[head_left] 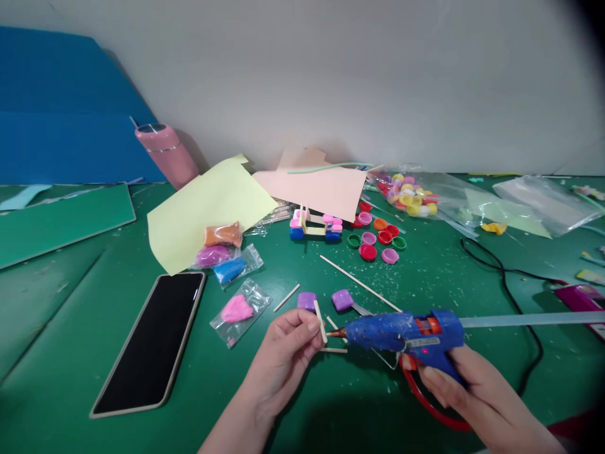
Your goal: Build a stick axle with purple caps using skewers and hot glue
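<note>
My left hand (289,345) pinches a short, pale wooden stick (320,321), held nearly upright between thumb and fingers. Wrapped round the handle of a blue glue gun (404,334) is my right hand (472,394). The gun's nozzle points left and is at or very near the lower part of the stick; I cannot tell whether they touch. A clear glue stick (524,320) runs out of the gun's back. Two purple clay blocks (342,300) lie just beyond my hands. Cut stick pieces (287,297) and a longer stick (359,282) lie around them.
A small pink and blue model (316,226) stands behind, beside several coloured bottle caps (368,252). Left are a phone (151,347), bagged clay (236,310) and yellow paper (208,208). A pink tumbler (166,154) leans at the back. A black cable (503,296) crosses the right.
</note>
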The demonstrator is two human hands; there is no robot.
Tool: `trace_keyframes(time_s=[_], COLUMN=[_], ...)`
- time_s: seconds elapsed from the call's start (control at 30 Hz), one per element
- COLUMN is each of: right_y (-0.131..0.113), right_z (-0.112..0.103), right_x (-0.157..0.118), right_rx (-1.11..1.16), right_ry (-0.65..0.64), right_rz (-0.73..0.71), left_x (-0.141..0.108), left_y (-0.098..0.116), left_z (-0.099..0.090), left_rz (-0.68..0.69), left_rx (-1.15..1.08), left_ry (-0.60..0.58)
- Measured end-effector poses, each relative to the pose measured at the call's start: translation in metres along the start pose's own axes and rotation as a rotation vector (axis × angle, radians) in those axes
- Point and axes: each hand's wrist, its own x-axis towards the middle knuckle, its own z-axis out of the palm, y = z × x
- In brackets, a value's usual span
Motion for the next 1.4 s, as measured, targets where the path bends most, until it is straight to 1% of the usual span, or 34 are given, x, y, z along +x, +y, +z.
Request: trace_keyframes(time_s=[0.13,0.23,0.37,0.47,0.7,1.23,1.4], right_y=[-0.006,-0.006,-0.004,-0.002,-0.002,-0.001,0.001], right_z=[0.001,0.001,0.001,0.000,0.000,0.003,0.002], right_x=[0.002,0.003,0.006,0.007,0.009,0.010,0.012], right_rx=[-0.002,-0.012,-0.005,-0.017,-0.019,0.005,0.018], right_ry=[0.061,0.053,0.039,0.024,0.035,0.057,0.024], right_rz=[0.012,-0.018,-0.013,-0.049,-0.109,-0.072,-0.053], left_x=[-0.001,-0.001,0.000,0.000,-0.001,0.000,0.001], left_y=[0.000,0.000,-0.001,-0.001,-0.003,-0.004,-0.004], left_z=[0.000,0.000,0.001,0.001,-0.001,-0.003,-0.002], left_rz=[-0.004,-0.019,-0.023,-0.022,-0.023,-0.010,-0.022], left_rx=[-0.009,-0.011,-0.005,-0.005,-0.003,0.004,0.011], left_ry=[-0.013,-0.009,-0.006,-0.004,-0.016,-0.051,-0.046])
